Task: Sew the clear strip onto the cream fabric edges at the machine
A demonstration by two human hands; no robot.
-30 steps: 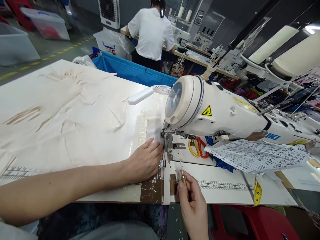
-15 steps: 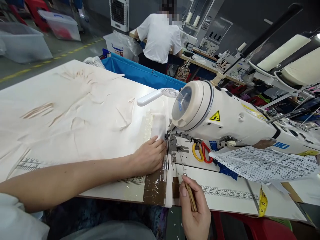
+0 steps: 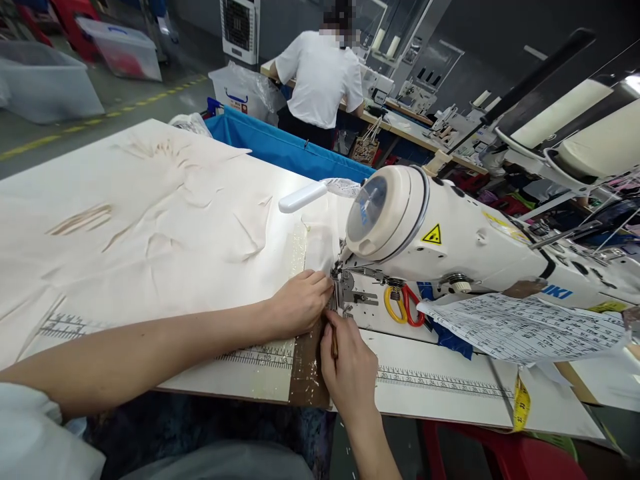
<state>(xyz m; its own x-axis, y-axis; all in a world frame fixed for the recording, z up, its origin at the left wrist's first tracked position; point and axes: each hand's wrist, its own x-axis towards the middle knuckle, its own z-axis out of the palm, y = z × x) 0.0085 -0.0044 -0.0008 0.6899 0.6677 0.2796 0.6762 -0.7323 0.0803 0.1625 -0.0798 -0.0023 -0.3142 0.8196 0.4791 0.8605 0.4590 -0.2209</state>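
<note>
My right hand [image 3: 350, 363] is closed round the wooden handle of an awl [image 3: 335, 343], at the front of the needle area. Its fingertips are close beside my left hand, and the awl's metal point is hidden. My left hand [image 3: 303, 303] lies on the table left of the presser foot, fingers bent and pinched together on the white fabric [image 3: 320, 247]. That fabric runs back from the fingers beside the foot. Over both hands reaches the white head of the sewing machine [image 3: 390, 213]. What lies under the left fingertips is partly hidden.
Wide pale fabric [image 3: 185, 207] spreads wrinkled over the left table. Red-and-yellow-handled scissors [image 3: 404, 305] lie right of the needle, near a printed sheet [image 3: 525, 327] and a yellow tape measure [image 3: 521, 403]. Behind the table are a blue cloth bin [image 3: 280, 143] and a seated person [image 3: 320, 77].
My right hand has moved up and left with the awl, from the table's front to beside my left hand. My left fingers have drawn together. The white strip hanging toward the front edge is out of sight.
</note>
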